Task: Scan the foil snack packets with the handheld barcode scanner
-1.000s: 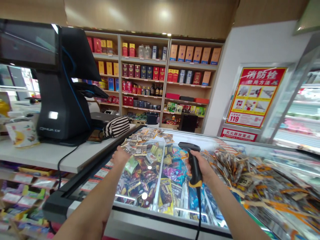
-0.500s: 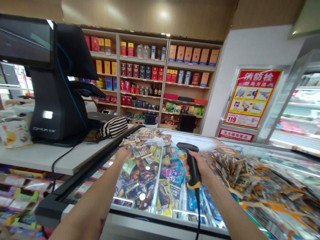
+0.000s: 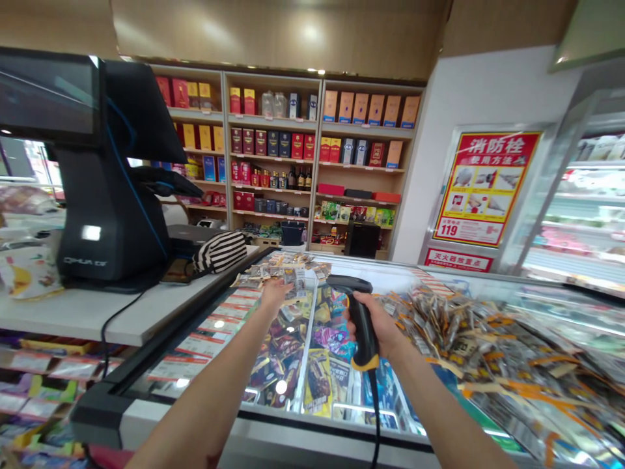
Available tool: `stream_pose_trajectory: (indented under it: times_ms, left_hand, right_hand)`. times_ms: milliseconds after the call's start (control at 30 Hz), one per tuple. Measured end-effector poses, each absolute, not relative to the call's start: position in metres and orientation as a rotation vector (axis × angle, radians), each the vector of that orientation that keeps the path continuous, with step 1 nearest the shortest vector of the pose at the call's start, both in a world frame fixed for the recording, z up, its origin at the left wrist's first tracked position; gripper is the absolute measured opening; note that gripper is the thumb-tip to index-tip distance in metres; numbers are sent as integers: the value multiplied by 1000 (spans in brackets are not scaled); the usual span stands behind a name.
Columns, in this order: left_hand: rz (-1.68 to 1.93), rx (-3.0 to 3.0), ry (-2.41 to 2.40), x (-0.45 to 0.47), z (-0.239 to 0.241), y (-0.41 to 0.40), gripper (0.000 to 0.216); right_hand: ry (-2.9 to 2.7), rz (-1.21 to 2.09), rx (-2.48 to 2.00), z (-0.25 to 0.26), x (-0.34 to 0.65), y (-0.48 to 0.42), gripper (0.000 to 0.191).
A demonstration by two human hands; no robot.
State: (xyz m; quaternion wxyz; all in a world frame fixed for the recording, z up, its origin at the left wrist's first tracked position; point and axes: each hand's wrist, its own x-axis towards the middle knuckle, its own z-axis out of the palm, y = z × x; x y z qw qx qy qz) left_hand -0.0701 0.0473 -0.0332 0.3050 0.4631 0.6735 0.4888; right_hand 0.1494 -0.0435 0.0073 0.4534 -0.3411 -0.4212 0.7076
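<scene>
My right hand (image 3: 375,319) is wrapped round the grip of a black and yellow barcode scanner (image 3: 362,326), its head tilted toward the left and its cable hanging down. My left hand (image 3: 274,293) is closed on the edge of a small clear-and-grey snack packet (image 3: 295,284), left of the scanner and above the glass top. Just behind that hand, a small pile of similar packets (image 3: 273,263) lies on the glass. A much bigger heap of packets with orange edges (image 3: 488,345) spreads to the right of my right hand.
Under the glass of the chest freezer (image 3: 234,423) lie several colourful bags. To the left, a black checkout terminal (image 3: 107,195) stands on a white counter (image 3: 122,312), with a striped pouch (image 3: 222,251) beside it. Shelves of boxes (image 3: 273,156) line the back wall.
My left hand has moved right, bringing a packet nearer to the scanner's head. The scanner in my right hand has shifted slightly left. The camera view has shifted a little.
</scene>
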Motion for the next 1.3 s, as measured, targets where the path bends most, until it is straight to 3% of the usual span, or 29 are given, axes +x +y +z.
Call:
stream_pose_trajectory:
  times_ms: [1300]
  left_hand:
    - [1343, 1150, 1768, -25, -20, 67, 30]
  right_hand:
    - [-962, 1917, -706, -11, 189, -42, 29]
